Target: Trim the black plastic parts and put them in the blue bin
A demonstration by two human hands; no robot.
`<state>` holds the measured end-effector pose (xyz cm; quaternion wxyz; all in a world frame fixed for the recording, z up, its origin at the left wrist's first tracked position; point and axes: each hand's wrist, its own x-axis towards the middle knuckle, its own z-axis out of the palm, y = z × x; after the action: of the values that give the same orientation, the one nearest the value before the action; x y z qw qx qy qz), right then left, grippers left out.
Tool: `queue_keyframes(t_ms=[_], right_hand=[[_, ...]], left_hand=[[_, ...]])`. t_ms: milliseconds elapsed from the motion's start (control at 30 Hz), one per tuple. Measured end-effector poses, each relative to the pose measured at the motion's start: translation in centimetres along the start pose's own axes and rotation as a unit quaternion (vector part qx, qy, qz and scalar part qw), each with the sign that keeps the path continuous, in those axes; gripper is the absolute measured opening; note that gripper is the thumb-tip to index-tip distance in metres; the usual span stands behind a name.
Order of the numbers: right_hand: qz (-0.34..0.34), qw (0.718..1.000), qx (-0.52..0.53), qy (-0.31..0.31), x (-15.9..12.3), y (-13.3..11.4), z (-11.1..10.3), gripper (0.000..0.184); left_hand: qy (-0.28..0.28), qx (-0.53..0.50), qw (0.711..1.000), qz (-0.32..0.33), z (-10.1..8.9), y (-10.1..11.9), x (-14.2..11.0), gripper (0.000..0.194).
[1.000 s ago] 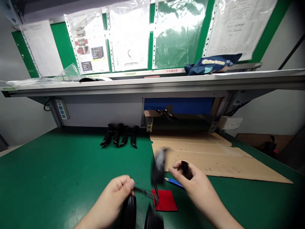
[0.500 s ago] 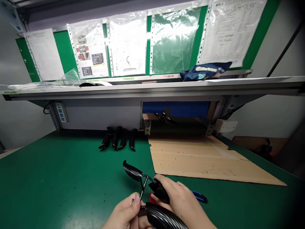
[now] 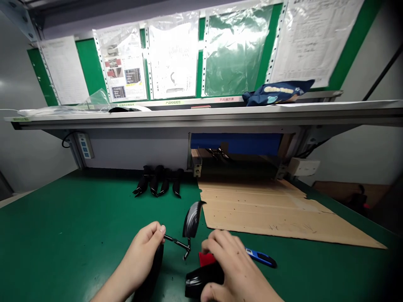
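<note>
My left hand [image 3: 140,251] pinches a thin black runner [image 3: 178,242] between thumb and finger. At the runner's far end stands a glossy, ribbed, curved black moulded piece [image 3: 193,220], and beside it a short branch ends free. Another long black piece [image 3: 153,274] hangs below my left hand, partly hidden by it. My right hand [image 3: 234,266] is curled round a separate black moulded piece [image 3: 203,280], thumb on the near side. Just beyond that piece lies a red object [image 3: 206,258], partly covered. A blue-and-black handled tool [image 3: 262,257] rests beside my right hand.
Several black moulded pieces [image 3: 159,182] lie in a row at the back of the green table [image 3: 78,226]. A flat cardboard sheet [image 3: 267,209] reaches from the opening under the shelf [image 3: 204,119]. More dark parts [image 3: 218,154] show inside that opening.
The black piece in my right hand has come apart from the runner. My left hand has moved left and up with the runner, which has turned, its far piece now upright.
</note>
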<state>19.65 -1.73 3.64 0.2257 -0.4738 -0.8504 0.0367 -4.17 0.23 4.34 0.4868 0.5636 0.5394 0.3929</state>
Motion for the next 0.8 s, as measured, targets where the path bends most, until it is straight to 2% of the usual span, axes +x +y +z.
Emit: queue_keyframes(t_ms=[100,167,233,333,400,467,533,633,700,800], right_hand=[[-0.087,0.988,-0.056,0.117,0.0,0.3,-0.6,0.030],[-0.159,0.971,-0.102,0.149,0.1,0.3,-0.5,0.027],[-0.202,0.962,-0.124,0.133,0.0,0.2,0.1,0.021],[-0.221,0.972,-0.074,0.007,-0.2,0.1,1.3,0.010],[-0.188,0.978,-0.054,-0.072,-0.3,0.2,1.7,0.011],[-0.101,0.987,-0.093,-0.087,-0.3,0.5,1.4,0.024],[0.010,0.988,-0.148,-0.038,-0.1,1.0,0.6,0.033],[0.115,0.982,-0.131,0.072,0.0,1.6,-0.7,0.014],[0.111,0.984,-0.069,0.123,0.0,1.6,-1.1,0.017],[-0.003,0.992,-0.040,0.116,-0.2,0.9,-0.4,0.031]], left_hand=[[-0.086,0.079,0.993,0.030,0.1,0.8,-0.9,0.042],[-0.150,0.150,0.975,0.070,0.1,1.6,-1.7,0.040],[-0.198,0.197,0.953,0.121,0.1,2.2,-2.4,0.039],[-0.233,0.190,0.942,0.146,0.1,2.5,-2.8,0.042],[-0.231,0.164,0.953,0.106,0.2,2.4,-2.6,0.044],[-0.201,0.125,0.970,0.053,0.6,1.8,-2.2,0.045],[-0.143,0.081,0.986,0.020,1.0,1.0,-1.6,0.044],[-0.023,-0.004,1.000,0.009,1.6,-0.2,-1.0,0.044],[-0.014,-0.107,0.994,0.002,2.1,-0.8,-0.8,0.041],[-0.118,-0.296,0.948,-0.019,3.1,-1.3,-1.0,0.037]])
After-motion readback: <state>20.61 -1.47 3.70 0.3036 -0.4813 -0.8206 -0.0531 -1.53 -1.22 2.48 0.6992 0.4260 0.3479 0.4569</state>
